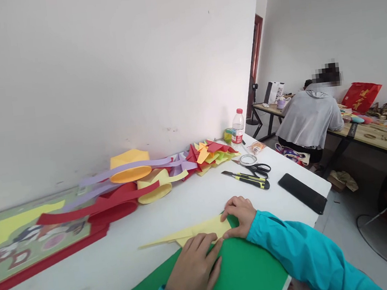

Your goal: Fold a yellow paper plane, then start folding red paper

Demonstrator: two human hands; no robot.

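Observation:
A pale yellow piece of folded paper, with a long thin point toward the left, lies at the far edge of a green sheet on the white table. My left hand rests on it from the near side, fingers stretched out and pressing its lower edge. At its right end, my right hand pinches the paper between thumb and bent fingers. The fingertips of the two hands almost meet. Part of the yellow paper is hidden beneath them.
Behind my hands lie a utility knife, scissors, a tape roll and a black phone. A plastic bottle, folded coloured paper and paper rings line the wall. Someone sits at another table.

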